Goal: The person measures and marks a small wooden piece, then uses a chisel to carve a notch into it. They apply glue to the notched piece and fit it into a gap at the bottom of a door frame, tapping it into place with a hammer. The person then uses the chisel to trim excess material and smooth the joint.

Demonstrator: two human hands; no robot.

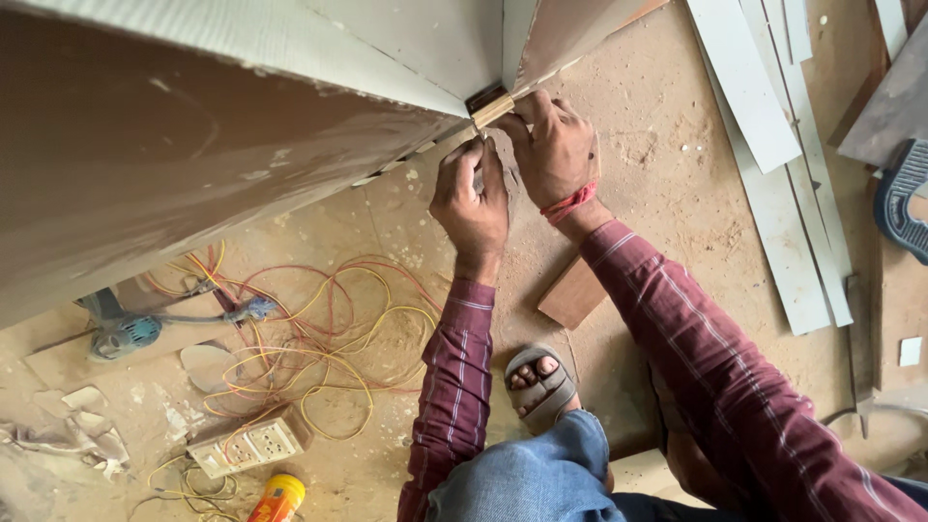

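A brass hinge (491, 109) sits at the corner where a large brown board (174, 145) meets a second upright panel (561, 29). My right hand (553, 145), with a red thread at the wrist, presses against the hinge with fingers closed on it. My left hand (472, 198) is just below the hinge, fingers pinched together at its lower end; whatever small thing they hold is hidden. Both arms wear maroon striped sleeves.
Tangled red and yellow wires (309, 338) lie on the dusty floor with a white socket board (251, 445), a blue power tool (121, 329) and a yellow object (280, 498). A small wood block (572, 293) lies near my sandalled foot (539, 385). White laminate strips (773, 164) lie at right.
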